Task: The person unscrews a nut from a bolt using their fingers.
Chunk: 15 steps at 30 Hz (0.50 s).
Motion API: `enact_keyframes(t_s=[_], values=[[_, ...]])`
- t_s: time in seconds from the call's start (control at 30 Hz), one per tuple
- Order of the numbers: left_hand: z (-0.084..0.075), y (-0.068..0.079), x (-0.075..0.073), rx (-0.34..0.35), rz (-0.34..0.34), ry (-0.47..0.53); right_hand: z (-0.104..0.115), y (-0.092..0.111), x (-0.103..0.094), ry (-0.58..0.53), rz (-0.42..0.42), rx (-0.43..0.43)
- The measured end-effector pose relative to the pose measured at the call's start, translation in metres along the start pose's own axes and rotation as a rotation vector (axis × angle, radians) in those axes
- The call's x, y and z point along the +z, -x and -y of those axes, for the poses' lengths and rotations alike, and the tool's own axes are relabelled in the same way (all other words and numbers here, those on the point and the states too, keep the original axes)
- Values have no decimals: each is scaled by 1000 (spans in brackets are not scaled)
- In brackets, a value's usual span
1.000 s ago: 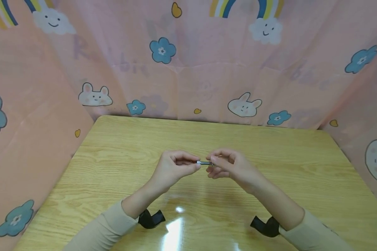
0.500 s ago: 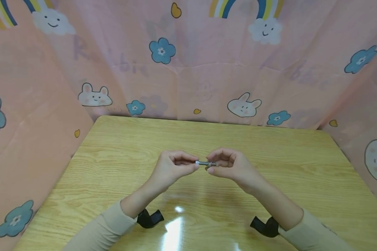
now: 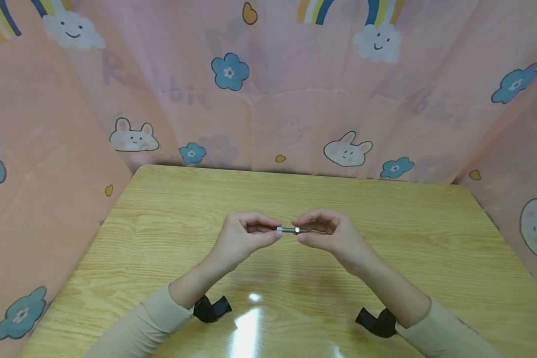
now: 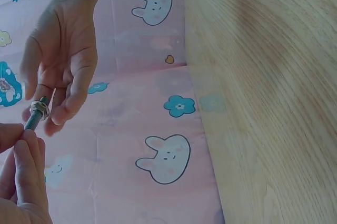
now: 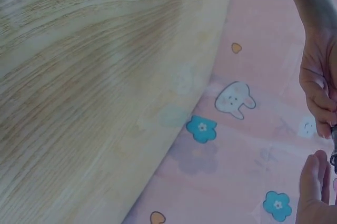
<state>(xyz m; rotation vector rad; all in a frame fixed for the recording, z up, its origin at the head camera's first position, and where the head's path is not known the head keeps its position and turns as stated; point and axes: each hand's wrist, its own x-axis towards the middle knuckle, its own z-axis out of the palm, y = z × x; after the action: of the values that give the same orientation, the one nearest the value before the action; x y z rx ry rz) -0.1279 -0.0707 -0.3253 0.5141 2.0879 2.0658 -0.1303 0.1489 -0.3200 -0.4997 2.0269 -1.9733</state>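
Observation:
In the head view, my left hand [image 3: 246,236] pinches the head of a silver bolt [image 3: 288,229] between thumb and fingertips. The bolt lies level above the table, its shank pointing right. A hex nut [image 3: 297,230] sits partway along the thread. Around the nut, my right hand [image 3: 331,236] has thumb and fingers spread a little apart, with the nut showing in the gap. The left wrist view shows the nut [image 4: 39,108] on the threaded shank, the right hand [image 4: 63,66] close over it. At the right wrist view's edge, the bolt is largely cut off.
A wood-grain table [image 3: 197,199] lies under both hands. Behind and beside it hangs a pink cloth [image 3: 286,109] printed with rabbits, flowers and clouds. Black straps [image 3: 212,309] show at both wrists. Light glares on the table's near part.
The right fingers covered the nut a second ago, then loosened; now the nut shows between them. The nut's turn on the thread differs. The left hand keeps its pinch, nearly still.

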Motion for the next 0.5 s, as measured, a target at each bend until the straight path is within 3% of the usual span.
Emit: enact_keyframes(t_s=[0.3, 0.5], values=[[1, 0, 0, 17, -4, -10, 0, -5, 3, 12, 10, 42], [3, 0, -2, 20, -6, -5, 0, -4, 4, 55, -3, -4]])
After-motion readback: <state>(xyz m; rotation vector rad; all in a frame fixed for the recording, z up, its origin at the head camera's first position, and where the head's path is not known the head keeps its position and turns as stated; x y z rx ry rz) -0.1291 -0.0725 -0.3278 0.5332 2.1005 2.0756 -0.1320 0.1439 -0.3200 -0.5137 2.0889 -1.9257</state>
